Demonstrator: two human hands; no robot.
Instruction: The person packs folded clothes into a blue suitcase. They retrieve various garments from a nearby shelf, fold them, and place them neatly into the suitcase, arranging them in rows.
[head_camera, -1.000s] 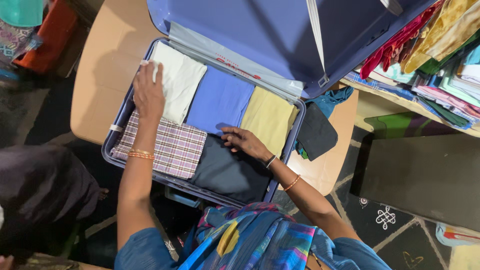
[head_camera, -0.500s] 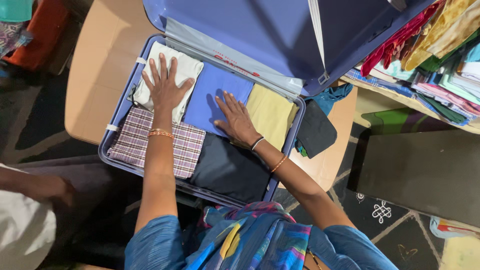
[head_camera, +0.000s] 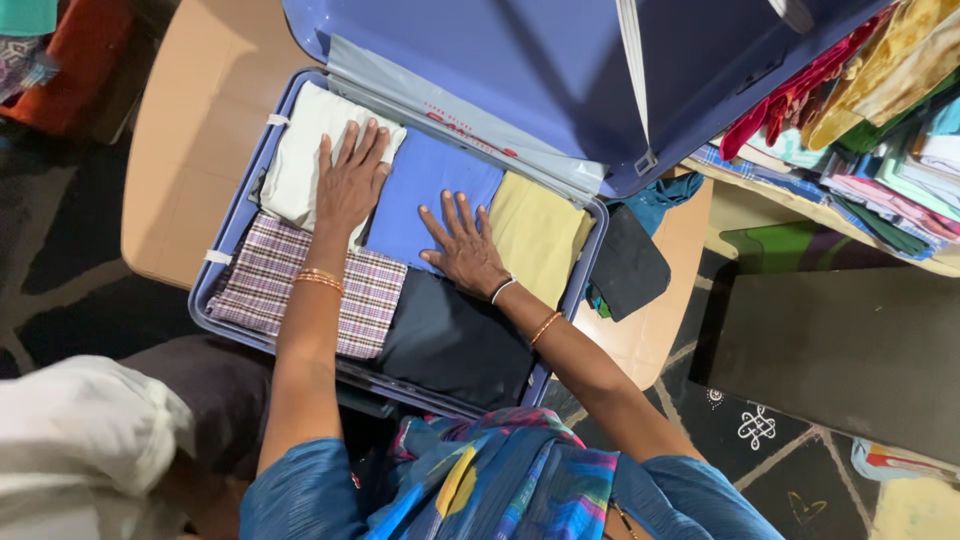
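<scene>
An open blue suitcase (head_camera: 226, 248) lies on a tan table, its lid (head_camera: 520, 60) raised at the back. Folded clothes fill it: cream cloth (head_camera: 300, 150), blue cloth (head_camera: 425, 190), yellow-olive cloth (head_camera: 535, 230), checked cloth (head_camera: 260, 290) and dark grey cloth (head_camera: 450, 340). My left hand (head_camera: 350, 180) lies flat, fingers spread, on the right part of the cream cloth, next to the blue one. Palm down, my right hand (head_camera: 462, 245) rests on the blue cloth beside the yellow-olive one. Neither hand holds anything.
A dark cloth (head_camera: 628, 270) and a teal cloth (head_camera: 655, 200) lie on the table (head_camera: 180, 150) right of the case. Stacked colourful fabrics (head_camera: 870, 130) fill a shelf at the right. A person in white (head_camera: 80, 440) is at the lower left.
My left hand slid from the cream cloth's far left corner to its right part. My right hand moved from the dark grey cloth up onto the blue cloth.
</scene>
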